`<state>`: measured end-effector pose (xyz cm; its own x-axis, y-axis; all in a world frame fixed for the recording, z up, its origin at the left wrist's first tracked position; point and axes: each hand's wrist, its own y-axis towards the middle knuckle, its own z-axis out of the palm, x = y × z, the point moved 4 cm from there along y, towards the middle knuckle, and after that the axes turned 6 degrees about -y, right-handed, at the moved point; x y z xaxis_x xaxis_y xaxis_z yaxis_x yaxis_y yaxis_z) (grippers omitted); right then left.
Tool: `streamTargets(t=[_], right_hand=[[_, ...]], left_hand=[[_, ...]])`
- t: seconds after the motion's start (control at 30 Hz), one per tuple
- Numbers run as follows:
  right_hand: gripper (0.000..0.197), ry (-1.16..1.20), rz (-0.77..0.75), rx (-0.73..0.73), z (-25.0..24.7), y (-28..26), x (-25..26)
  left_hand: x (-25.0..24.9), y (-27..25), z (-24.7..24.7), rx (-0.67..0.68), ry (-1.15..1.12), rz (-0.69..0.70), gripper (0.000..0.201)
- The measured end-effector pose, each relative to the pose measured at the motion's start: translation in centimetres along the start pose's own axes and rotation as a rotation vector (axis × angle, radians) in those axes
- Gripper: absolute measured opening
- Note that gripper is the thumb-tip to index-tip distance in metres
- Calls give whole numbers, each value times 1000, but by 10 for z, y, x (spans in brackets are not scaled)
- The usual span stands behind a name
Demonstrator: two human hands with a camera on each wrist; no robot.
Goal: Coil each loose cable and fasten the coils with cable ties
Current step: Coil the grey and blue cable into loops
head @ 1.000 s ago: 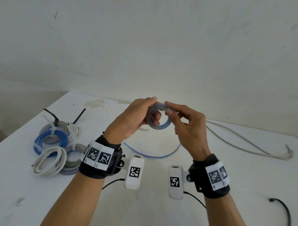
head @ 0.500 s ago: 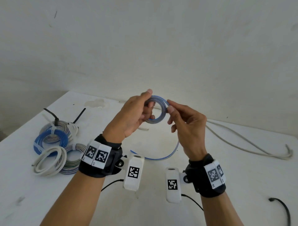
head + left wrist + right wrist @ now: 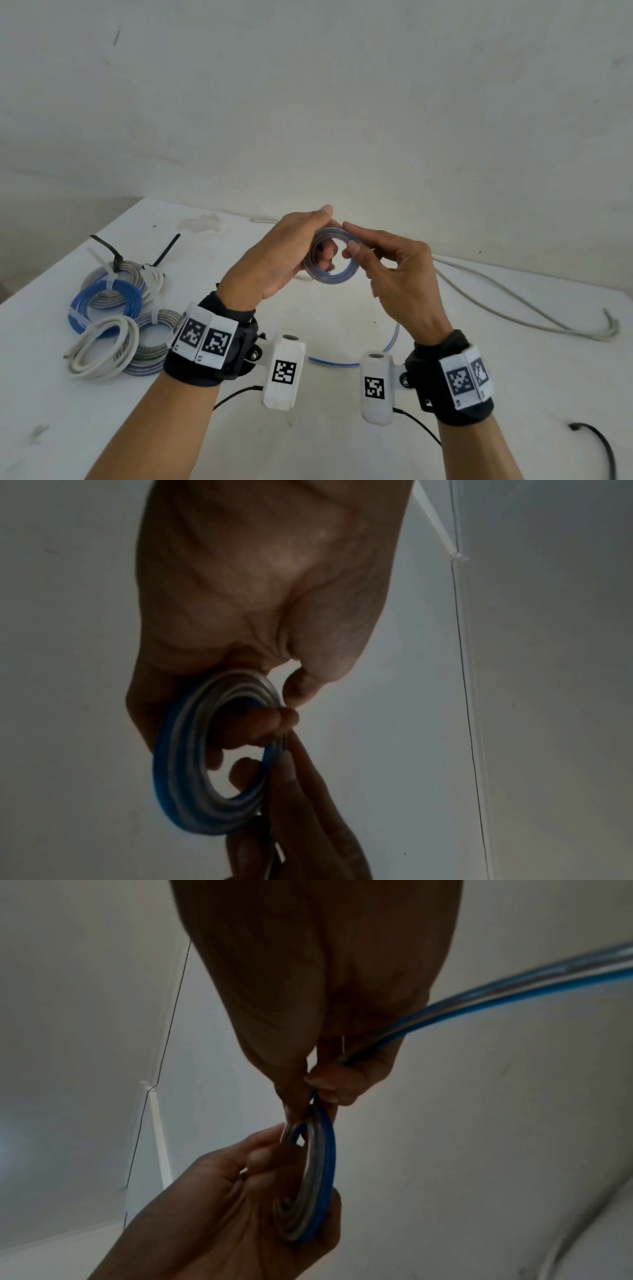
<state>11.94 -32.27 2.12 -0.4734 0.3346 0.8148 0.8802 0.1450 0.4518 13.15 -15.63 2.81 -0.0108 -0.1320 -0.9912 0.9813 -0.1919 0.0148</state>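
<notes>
Both hands up over the table [image 3: 513, 377], working one coil [image 3: 330, 277]. Left hand [image 3: 274, 263] curled around the coil's left side, thumb on top, fingers through the ring. Right hand [image 3: 397, 277] pinches the right rim between thumb and forefinger, the free tail [image 3: 479, 1001] feeding through its fingers. Coil held clear of the table, roughly upright, blue-and-clear flat cable, several turns deep.

Progress, judged from the layout: four tied coils [image 3: 116, 315] piled at the table's left, ties on them, two black tie ends sticking up. Current cable mostly wound; a short slack loop [image 3: 342, 362] rests on the table below the wrists. No tie on this coil yet. A long grey cable [image 3: 513, 301] lies loose across the right side, uncoiled. A black cable end [image 3: 599, 442] shows at the lower right; length unknown, runs out of view. No spare ties visible.

Room: wall close behind the table's far edge. Open surface between the hands and the body. Tied pile sits well apart from the hands; grey cable passes near the right hand, behind it.
</notes>
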Motion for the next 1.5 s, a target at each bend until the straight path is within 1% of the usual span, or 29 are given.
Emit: streamTargets(t=[0.1,0.2,0.27,0.33,0.43,0.5,0.57,0.7,0.9,1.0,1.13,1.27,1.37,1.5], right_hand=[[25,-31,-20,22,1,-1,2],[25,-17,-27,6,2,-1,4],[23,43,-23,-47,4,-1,5],[22,142,0,-120,8,-2,5],[22,183,10,-191,11,-4,5],[22,180,-8,-241,6,-4,6],[22,203,-15,-295,-2,-1,3],[22,258,-10,-364,-9,1,-1],[22,303,7,-362,-5,1,-3],[22,282,-7,-374,-7,1,-2],[22,275,-15,-375,-9,2,-1],[23,219,-17,-354,-7,1,1],[23,191,-12,-341,-8,1,2],[23,188,-15,-323,-11,2,4]], left_hand=[[4,-1,4,27,123,3,51],[5,1,4,10,133,12,57],[2,0,3,-20,78,35,52],[0,-1,3,-48,-28,38,48],[-1,1,3,-13,-156,19,46],[-2,1,-2,-2,-120,47,37],[-2,2,-10,-38,-57,99,24],[2,1,-13,-69,-97,141,19],[3,1,-3,-57,-240,152,13],[3,2,-1,-51,-287,143,18],[2,0,0,-75,-282,168,27],[4,2,-1,-103,-363,135,29],[5,3,-2,-106,-403,128,27],[3,4,-1,-105,-388,155,21]])
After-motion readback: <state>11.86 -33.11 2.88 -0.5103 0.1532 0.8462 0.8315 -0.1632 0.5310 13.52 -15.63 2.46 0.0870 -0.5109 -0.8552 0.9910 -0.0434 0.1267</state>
